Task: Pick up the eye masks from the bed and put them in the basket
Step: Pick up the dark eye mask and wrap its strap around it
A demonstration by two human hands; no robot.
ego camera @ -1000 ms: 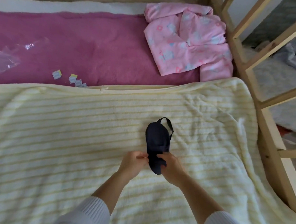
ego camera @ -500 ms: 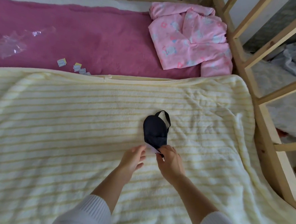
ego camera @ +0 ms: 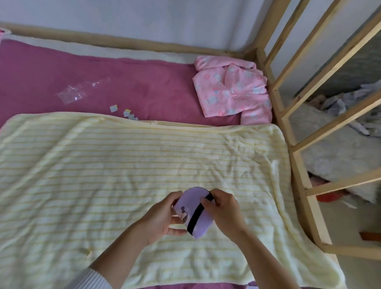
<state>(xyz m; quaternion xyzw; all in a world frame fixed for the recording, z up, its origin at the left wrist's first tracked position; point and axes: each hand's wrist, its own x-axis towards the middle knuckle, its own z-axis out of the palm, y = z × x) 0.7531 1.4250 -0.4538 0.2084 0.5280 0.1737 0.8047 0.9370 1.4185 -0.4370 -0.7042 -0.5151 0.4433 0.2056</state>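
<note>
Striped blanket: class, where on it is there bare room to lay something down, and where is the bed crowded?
The striped blanket lies bare left of the hands and beyond them, up to its far edge. Crowded: the pink sheet behind, with plastic wrapper, small packets and folded pyjamas.

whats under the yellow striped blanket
The yellow striped blanket lies on a magenta bed cover, which shows beyond its far and near edges. Whatever lies beneath its middle is covered and can't be seen.
</note>
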